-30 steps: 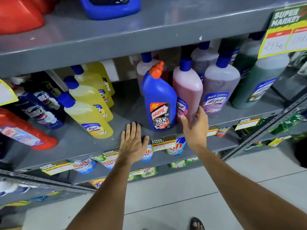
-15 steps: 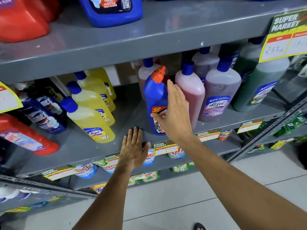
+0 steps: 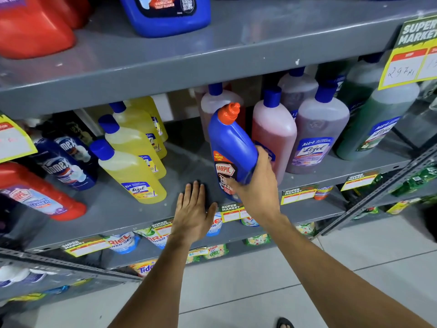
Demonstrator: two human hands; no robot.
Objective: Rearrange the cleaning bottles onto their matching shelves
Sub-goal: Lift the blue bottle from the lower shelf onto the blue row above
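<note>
A blue Harpic bottle (image 3: 230,147) with an orange cap is at the front of the grey middle shelf (image 3: 132,209), tilted to the left. My right hand (image 3: 254,185) is wrapped around its lower body and label. My left hand (image 3: 192,209) lies flat, fingers apart, on the shelf's front edge just left of the bottle, holding nothing. Yellow Lizol bottles (image 3: 128,166) stand in a row to the left. Pink (image 3: 274,136), purple (image 3: 319,138) and green (image 3: 376,124) Lizol bottles stand to the right.
The top shelf (image 3: 236,50) holds a blue Harpic bottle (image 3: 165,13) and red bottles (image 3: 30,27). Dark Domex bottles (image 3: 63,162) and a lying red Harpic bottle (image 3: 37,195) fill the middle shelf's left end. Yellow price tags (image 3: 411,58) hang off shelf edges. Detergent pouches (image 3: 123,242) sit below.
My right hand moved from the pink bottle's side to the blue Harpic bottle and closed around it; the bottle now leans left. My left hand stayed on the shelf edge.
</note>
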